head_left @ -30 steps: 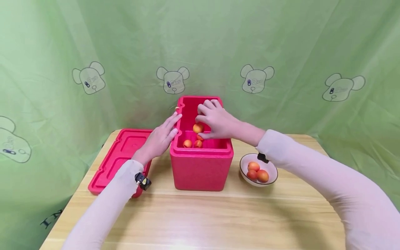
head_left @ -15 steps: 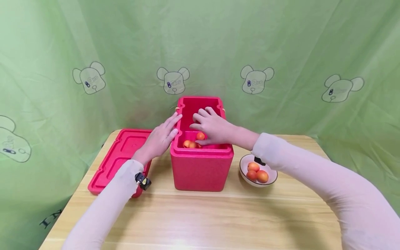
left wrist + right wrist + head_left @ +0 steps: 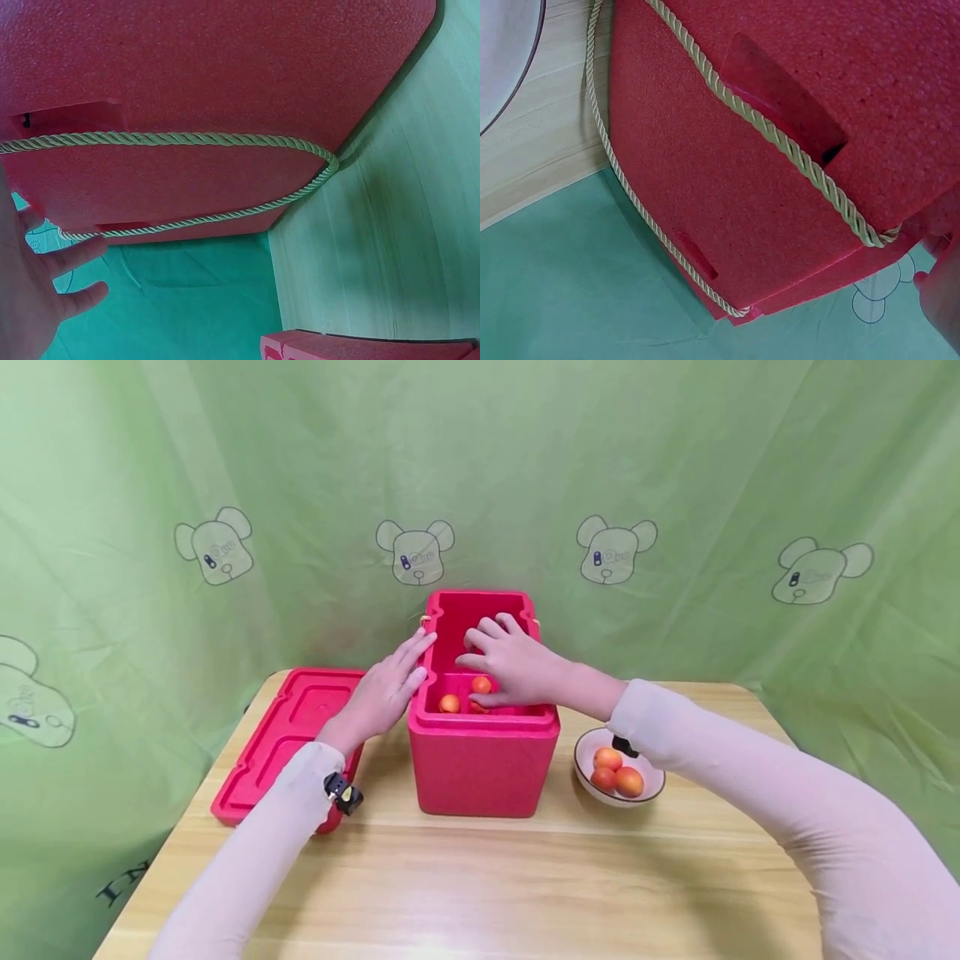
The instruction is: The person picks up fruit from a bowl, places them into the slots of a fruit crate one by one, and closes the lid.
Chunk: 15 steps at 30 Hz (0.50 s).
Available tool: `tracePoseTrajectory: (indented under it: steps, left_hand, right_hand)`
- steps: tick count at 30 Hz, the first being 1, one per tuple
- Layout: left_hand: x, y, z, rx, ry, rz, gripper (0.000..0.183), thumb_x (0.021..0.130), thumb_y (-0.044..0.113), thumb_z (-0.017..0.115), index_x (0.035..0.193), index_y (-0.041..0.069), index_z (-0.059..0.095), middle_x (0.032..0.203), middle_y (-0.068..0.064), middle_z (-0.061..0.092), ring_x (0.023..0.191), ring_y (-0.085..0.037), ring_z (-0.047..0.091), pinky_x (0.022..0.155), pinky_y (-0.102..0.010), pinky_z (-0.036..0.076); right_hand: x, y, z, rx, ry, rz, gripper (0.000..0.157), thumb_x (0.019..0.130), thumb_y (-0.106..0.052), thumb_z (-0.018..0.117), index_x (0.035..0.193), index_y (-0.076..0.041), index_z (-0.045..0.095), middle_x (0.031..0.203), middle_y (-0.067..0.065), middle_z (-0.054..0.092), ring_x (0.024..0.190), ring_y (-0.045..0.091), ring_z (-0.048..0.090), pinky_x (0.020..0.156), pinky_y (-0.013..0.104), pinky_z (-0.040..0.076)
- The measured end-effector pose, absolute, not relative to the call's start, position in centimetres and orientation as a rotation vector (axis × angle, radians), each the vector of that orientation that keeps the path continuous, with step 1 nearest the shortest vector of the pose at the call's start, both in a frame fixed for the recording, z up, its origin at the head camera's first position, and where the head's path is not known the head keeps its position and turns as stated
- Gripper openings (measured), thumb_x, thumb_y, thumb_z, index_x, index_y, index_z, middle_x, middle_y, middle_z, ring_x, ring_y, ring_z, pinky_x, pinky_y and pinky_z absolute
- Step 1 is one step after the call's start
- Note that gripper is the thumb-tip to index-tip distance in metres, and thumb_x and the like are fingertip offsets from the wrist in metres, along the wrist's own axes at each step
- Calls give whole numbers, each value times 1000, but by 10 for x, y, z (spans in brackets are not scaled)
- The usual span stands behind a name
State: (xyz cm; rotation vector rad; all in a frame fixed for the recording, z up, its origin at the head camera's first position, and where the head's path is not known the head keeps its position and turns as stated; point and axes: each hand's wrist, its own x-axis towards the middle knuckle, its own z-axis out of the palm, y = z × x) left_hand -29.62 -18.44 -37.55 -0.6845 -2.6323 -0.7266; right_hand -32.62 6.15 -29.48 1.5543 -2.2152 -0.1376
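A deep red foam box stands uncovered on the table, several small orange-red fruits on its floor. My left hand rests on the box's left rim, fingers straight. Over the opening is my right hand, reaching in from the right with loosely bent, spread fingers and no fruit between them. One fruit lies just left of its thumb; another is partly hidden under the thumb. In the left wrist view, a twisted gold cord runs along the box's side. The right wrist view shows a similar cord.
Left of the box, partly under the left forearm, lies the red lid. A white, dark-rimmed bowl holding 3 fruits stands to the right, near the right sleeve. Behind the wooden table hangs a green curtain.
A fruit that was below my right fingers has dropped to the box floor and rolled from sight. My right hand has shifted slightly left and down. The left hand stays put.
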Motion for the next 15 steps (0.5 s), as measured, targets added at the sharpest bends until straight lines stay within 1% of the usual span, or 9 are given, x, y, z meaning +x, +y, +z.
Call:
tracePoseTrajectory:
  steps: [5, 8, 12, 15]
  left_hand:
    - [-296, -184, -373, -684, -2627, -735, 58, 97, 50, 33, 150, 37, 12, 158, 8, 13, 138, -22, 32, 103, -54, 38]
    - [-296, -184, -374, -688, -2630, -737, 58, 97, 49, 32, 150, 36, 12, 158, 7, 13, 139, -22, 31, 103, -54, 37]
    - [-296, -183, -376, -696, -2621, -741, 58, 98, 49, 32, 150, 34, 13, 158, 7, 13, 140, -21, 28, 104, -53, 36]
    - [-296, -183, -376, -702, -2615, -741, 57, 98, 48, 31, 150, 35, 13, 158, 7, 12, 140, -21, 28, 105, -53, 36]
  right_hand:
    - [-324, 71, -288, 1525, -2191, -63, 43, 75, -41, 70, 109, -15, 67, 102, 9, 55, 97, 23, 43, 85, 45, 34]
    - [-321, 82, -283, 1505, -2189, 5, 40, 76, -40, 69, 108, -15, 67, 103, 8, 55, 98, 23, 43, 87, 47, 32]
    - [-319, 105, -278, 1439, -2214, 116, 40, 76, -40, 69, 109, -16, 67, 107, 7, 54, 101, 23, 43, 91, 50, 29]
    - [-319, 128, -277, 1359, -2227, 176, 42, 77, -40, 70, 110, -16, 67, 108, 7, 54, 100, 24, 43, 91, 50, 27]
